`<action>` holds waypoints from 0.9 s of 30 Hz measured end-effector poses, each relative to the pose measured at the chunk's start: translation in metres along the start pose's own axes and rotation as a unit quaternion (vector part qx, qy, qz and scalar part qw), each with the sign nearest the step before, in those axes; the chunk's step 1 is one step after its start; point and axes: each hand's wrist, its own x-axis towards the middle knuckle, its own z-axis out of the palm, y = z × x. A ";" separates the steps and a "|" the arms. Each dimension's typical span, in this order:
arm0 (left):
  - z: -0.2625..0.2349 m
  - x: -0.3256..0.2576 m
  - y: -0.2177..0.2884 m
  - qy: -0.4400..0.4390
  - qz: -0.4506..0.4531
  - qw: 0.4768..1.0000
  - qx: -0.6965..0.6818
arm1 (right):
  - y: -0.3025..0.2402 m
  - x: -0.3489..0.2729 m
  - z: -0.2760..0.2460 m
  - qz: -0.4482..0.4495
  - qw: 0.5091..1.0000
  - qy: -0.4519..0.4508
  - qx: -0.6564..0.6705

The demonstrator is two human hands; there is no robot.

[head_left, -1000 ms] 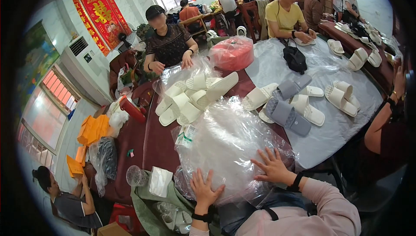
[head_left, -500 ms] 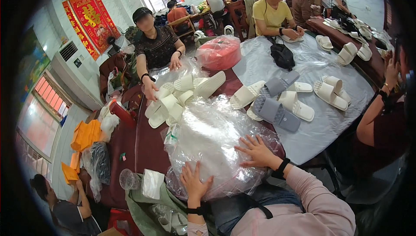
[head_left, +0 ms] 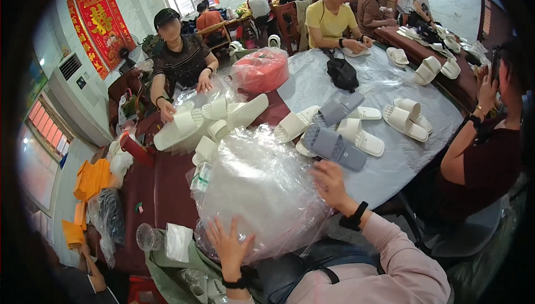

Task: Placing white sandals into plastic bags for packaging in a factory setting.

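A big heap of clear plastic bags (head_left: 262,187) lies on the table in front of me. My left hand (head_left: 229,245) presses flat on its near edge with fingers spread. My right hand (head_left: 330,184) rests on the heap's right side, fingers apart, just below a grey slipper (head_left: 333,146). White slippers (head_left: 362,136) lie beside the grey ones on a plastic-covered table (head_left: 390,164). Neither hand grips anything that I can see.
Across the table a person (head_left: 181,61) handles white slippers (head_left: 178,128) over more plastic. A red bag (head_left: 261,71) and a black bag (head_left: 341,74) stand further back. A person in dark red (head_left: 490,153) sits at my right. A plastic cup (head_left: 147,237) stands at my left.
My right hand has slid up and to the right along the plastic heap toward the grey slipper. My left hand has stayed on the near edge. The person opposite reached to the white slippers.
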 end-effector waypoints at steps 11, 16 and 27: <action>0.015 -0.017 0.061 -0.058 0.112 0.989 -0.075 | 0.097 0.050 -0.024 0.222 0.923 -0.003 -0.315; 0.026 -0.020 0.060 -0.040 0.114 0.989 -0.081 | 0.152 0.071 -0.020 0.199 0.951 -0.065 -0.229; 0.040 -0.021 0.058 -0.032 0.113 0.987 -0.106 | 0.183 0.111 -0.021 0.303 0.895 -0.071 -0.320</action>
